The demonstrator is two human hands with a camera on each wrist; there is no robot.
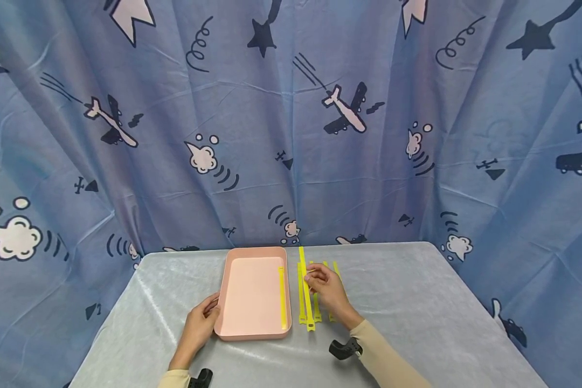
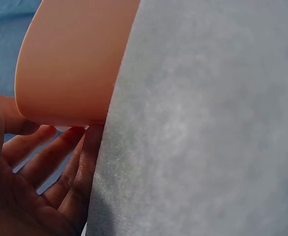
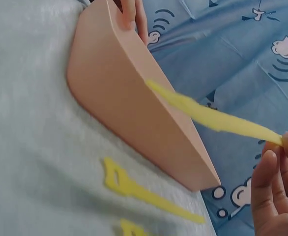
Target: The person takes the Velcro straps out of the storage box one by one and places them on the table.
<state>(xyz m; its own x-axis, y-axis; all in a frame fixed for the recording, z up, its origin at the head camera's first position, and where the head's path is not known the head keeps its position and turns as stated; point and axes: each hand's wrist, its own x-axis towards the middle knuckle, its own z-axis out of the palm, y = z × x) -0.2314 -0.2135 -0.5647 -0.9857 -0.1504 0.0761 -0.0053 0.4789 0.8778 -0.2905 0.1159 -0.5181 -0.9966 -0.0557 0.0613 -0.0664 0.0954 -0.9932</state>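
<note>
My left hand (image 1: 197, 327) holds the left wall of a shallow pink tray (image 1: 252, 338) near its front corner. In the left wrist view, fingertips touch the tray's outer wall (image 2: 75, 69). My right hand (image 1: 331, 289) pinches a yellow hook-and-loop cable tie (image 3: 217, 118) between thumb and fingers, raised right of the tray. This tie has a slotted head at its near end in the head view. Another yellow cable tie (image 1: 283, 299) lies lengthwise inside the tray along its right side. Several more yellow ties (image 1: 301, 302) lie on the table under and beside my right hand.
A grey cloth covers the table (image 1: 417, 312). Behind it hangs a blue patterned curtain (image 1: 252, 134). A black wrist device (image 1: 345, 349) is worn on the right wrist, and another (image 1: 201, 379) on the left.
</note>
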